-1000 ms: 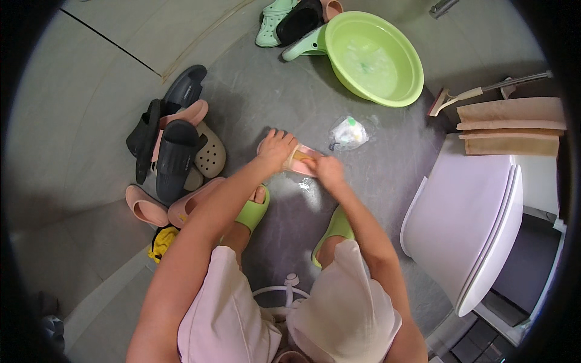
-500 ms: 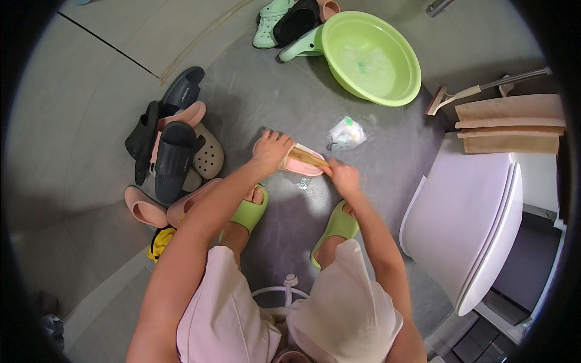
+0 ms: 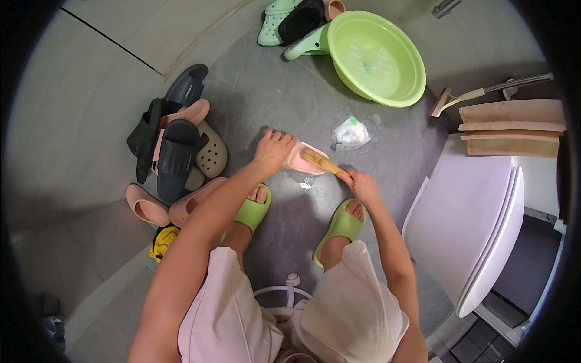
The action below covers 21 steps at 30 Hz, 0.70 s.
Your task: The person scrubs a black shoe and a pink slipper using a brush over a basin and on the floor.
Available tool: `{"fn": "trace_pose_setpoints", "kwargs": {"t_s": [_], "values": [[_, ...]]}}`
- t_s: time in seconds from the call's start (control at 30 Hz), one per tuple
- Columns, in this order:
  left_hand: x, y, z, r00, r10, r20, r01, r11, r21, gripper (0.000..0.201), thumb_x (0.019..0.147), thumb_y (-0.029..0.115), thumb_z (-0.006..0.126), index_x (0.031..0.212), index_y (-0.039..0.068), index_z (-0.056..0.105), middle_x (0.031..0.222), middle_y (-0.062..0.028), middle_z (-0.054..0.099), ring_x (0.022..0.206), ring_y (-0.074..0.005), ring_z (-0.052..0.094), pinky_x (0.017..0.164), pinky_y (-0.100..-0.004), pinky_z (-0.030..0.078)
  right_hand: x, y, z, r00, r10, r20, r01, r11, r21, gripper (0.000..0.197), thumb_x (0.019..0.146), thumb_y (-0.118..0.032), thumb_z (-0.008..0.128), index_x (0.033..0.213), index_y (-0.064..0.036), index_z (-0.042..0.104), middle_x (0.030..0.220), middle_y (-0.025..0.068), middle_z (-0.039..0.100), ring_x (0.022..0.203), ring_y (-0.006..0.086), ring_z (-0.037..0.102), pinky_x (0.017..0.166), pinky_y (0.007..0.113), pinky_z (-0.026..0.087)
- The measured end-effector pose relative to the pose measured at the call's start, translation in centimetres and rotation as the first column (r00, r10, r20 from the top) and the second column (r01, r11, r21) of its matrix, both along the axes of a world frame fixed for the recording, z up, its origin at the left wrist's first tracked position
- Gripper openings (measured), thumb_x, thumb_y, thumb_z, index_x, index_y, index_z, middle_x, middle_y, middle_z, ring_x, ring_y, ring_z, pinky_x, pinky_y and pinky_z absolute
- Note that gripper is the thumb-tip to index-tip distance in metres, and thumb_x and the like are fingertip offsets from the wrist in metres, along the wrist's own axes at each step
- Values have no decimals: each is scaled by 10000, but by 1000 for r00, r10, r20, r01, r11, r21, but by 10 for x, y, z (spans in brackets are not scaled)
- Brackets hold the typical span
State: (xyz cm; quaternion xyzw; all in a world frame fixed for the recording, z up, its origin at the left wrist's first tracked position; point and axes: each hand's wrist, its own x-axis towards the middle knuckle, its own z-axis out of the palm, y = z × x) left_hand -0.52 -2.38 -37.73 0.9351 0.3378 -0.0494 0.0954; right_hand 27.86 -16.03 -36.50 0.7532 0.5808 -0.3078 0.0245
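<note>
A pink slipper (image 3: 298,158) lies sole down or nearly so on the wet grey floor between and ahead of my feet. My left hand (image 3: 274,148) is closed over its left end, covering that part. In my right hand (image 3: 361,186) is the handle of a wooden brush (image 3: 319,160), whose head rests at the slipper's pink insole. The bristles are hidden beneath the brush head. Some suds (image 3: 307,183) show on the floor beside the slipper. Just beyond it lies a clear plastic bag (image 3: 350,133) with white contents and a green spot.
Several dark, pink and beige slippers and clogs (image 3: 175,145) are piled at the left. A green basin (image 3: 417,78) of cloudy water stands far right of centre, with clogs (image 3: 274,24) beside it. The white toilet (image 3: 460,212) is at right, near a squeegee (image 3: 463,97).
My right hand has drawn the brush back toward the right and slightly nearer, baring more of the insole. The left hand keeps its hold on the slipper.
</note>
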Motion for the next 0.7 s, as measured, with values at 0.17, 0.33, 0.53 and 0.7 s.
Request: {"fn": "trace_pose_setpoints", "kwargs": {"t_s": [0.17,0.33,0.53,0.7], "values": [[1,-2,-5,996,1,84,-4,1000,29,831,594,219,859,1339,107,509,1237,-59,565,1194,-261,515,1099,-473,308,-59,68,-25,930,162,-331,-140,986,89,566,946,-579,514,993,-52,717,895,202,692,856,389,656,752,469,504],[-5,-3,-9,995,13,103,-18,999,41,829,596,215,853,1343,122,507,1247,-61,564,1190,-264,526,1100,-494,308,-96,80,-32,738,-66,-671,-119,967,-226,543,977,-498,554,919,26,687,686,67,567,577,141,531,538,315,460],[-1,-3,-6,999,12,52,-16,998,66,829,616,224,850,1358,122,494,1256,-64,558,1214,-273,519,1121,-520,284,-31,62,-13,796,-77,-600,-145,939,-312,585,918,-609,591,780,-41,634,662,3,516,553,113,458,518,275,399],[0,-6,-8,998,18,64,-20,999,34,878,631,248,858,1396,110,452,1272,-76,549,1246,-294,503,1127,-504,281,46,49,19,887,-181,-425,-130,784,-607,645,876,-681,591,786,-44,643,668,4,531,551,93,459,503,254,386]]}}
